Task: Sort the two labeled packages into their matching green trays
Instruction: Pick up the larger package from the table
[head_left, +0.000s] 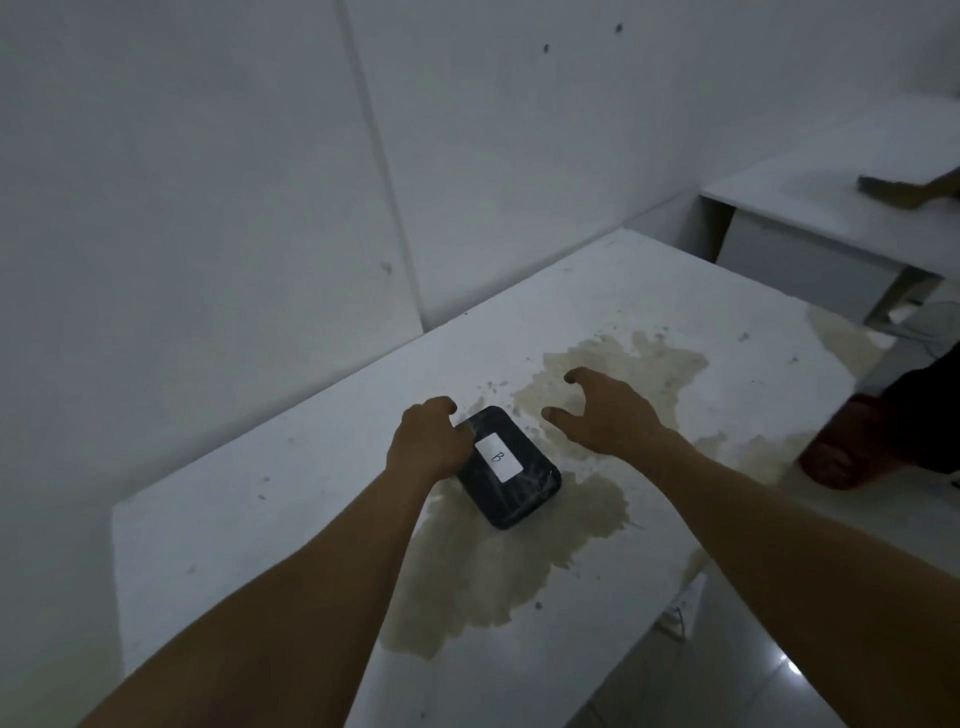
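Observation:
A dark rounded package (511, 480) wrapped in clear film lies flat on the white table (270, 519). It carries a white label marked "B". My left hand (431, 441) grips the package's far left corner with curled fingers. My right hand (602, 410) hovers just right of the package, fingers spread and curved, holding nothing. No green tray and no second package are in view.
A large tan stain (519, 561) spreads over the table's middle. The wall (208, 182) runs along the table's far left side. A second white desk (831, 208) stands at the back right. A person's foot in a red slipper (852, 447) is at the right edge.

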